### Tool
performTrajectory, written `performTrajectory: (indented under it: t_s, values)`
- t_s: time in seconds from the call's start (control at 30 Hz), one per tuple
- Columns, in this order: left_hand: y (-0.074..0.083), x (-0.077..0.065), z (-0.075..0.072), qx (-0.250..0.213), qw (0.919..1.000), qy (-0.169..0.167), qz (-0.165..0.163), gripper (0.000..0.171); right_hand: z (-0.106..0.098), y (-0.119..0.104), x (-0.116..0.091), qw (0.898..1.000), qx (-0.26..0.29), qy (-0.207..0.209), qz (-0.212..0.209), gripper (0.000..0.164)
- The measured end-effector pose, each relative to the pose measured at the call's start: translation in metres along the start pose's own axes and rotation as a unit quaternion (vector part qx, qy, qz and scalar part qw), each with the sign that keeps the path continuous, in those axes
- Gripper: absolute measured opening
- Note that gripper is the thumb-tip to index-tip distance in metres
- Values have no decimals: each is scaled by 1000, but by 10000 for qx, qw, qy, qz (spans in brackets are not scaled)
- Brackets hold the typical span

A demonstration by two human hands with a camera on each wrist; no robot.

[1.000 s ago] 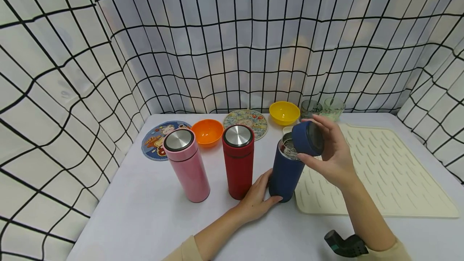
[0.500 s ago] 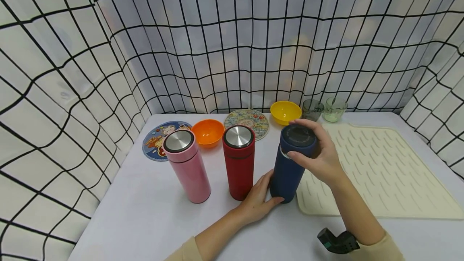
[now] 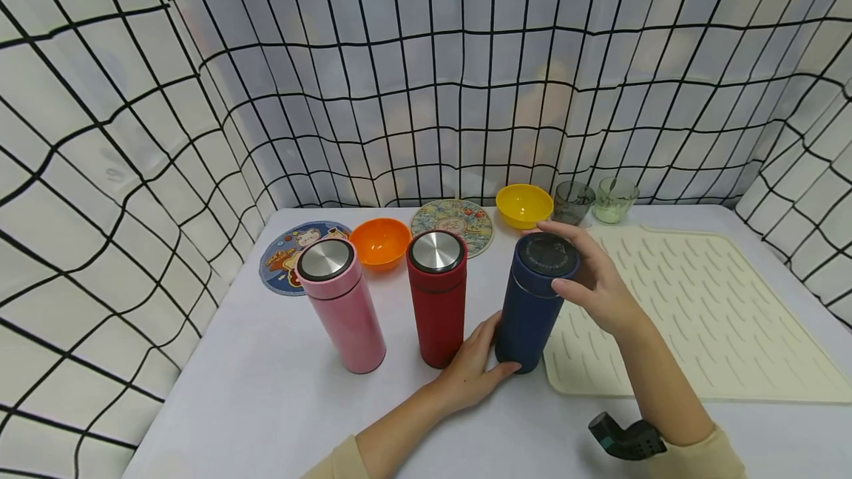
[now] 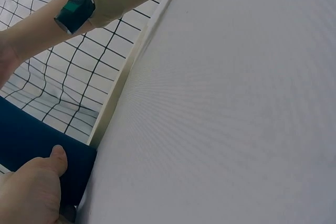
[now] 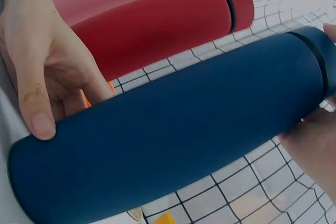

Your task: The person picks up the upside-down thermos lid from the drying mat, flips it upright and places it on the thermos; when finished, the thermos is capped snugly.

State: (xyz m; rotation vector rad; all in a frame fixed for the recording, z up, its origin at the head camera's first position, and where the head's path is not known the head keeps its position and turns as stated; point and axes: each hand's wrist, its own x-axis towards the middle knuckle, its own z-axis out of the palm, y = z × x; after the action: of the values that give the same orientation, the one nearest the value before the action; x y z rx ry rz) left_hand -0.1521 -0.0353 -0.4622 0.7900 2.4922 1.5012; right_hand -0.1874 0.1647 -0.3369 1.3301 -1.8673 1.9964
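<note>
A dark blue thermos [image 3: 527,324] stands upright at the left edge of the cream mat, its dark-topped lid [image 3: 549,254] sitting on its mouth. My right hand [image 3: 604,285] grips that lid from the right, thumb in front and fingers behind. Low on the body, my left hand [image 3: 470,369] holds the thermos by its base; in the left wrist view the thumb [image 4: 59,157] lies along the blue side. Just left of that hand stands a red thermos [image 3: 439,316] with a steel-topped lid, and farther left a pink thermos [image 3: 347,316].
Behind the thermoses are an orange bowl [image 3: 381,244], a yellow bowl [image 3: 524,205], two glasses [image 3: 615,200] and two round patterned mats [image 3: 475,222]. A ridged cream mat [image 3: 705,331] covers the right side of the table. Black netting [image 3: 459,87] encloses the back and sides.
My right hand has lowered the tilted lid onto the blue thermos's open mouth, and it now sits level there. The right thumb has shifted right along the lid. My left hand stays at the base.
</note>
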Motion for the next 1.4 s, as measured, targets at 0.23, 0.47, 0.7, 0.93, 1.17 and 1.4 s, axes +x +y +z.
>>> performTrajectory:
  t_s: [0.23, 0.47, 0.7, 0.93, 1.17, 1.4]
  values:
    - [1, -1, -1, 58, 10000, -4, 22, 73, -1, 2, -2, 9993, 45, 164, 328, 59]
    - [0, 0, 0, 114, 9999, 27, 92, 73, 2, 2, -1, 9996, 24, 111, 269, 71]
    - [0, 0, 0, 152, 9999, 23, 65, 73, -1, 4, 1, 9943, 959, -366, 295, 63]
    - [0, -1, 0, 177, 9998, 15, 70, 73, -1, 9, -1, 9948, 988, -219, 117, 65]
    - [-1, 0, 1, 184, 9998, 36, 121, 72, 5, 11, -1, 9984, 299, 434, 187, 73]
    - [-1, 0, 1, 142, 9999, 12, 96, 73, 2, 11, 1, 9975, 705, -74, 27, 60]
